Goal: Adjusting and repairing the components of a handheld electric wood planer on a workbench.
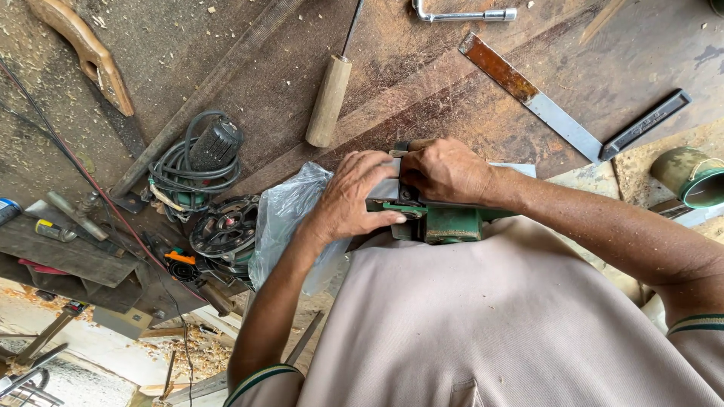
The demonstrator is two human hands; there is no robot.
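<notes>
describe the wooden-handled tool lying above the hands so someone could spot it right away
Start at the dark, sawdust-strewn workbench and find the person's two hands on the green machine. Just above the left hand lies a file, its pale, round wooden handle pointing down toward the hands. Unlike the flat try square to its right, its handle is a plain light cylinder.

We see both bare forearms reaching in from below and meeting at the middle. Our left hand [351,200] lies knuckles up, fingers curled down, thumb stretched rightward. Our right hand [446,169] is clenched in a tight grip, wrist bent, just beside the left.
</notes>
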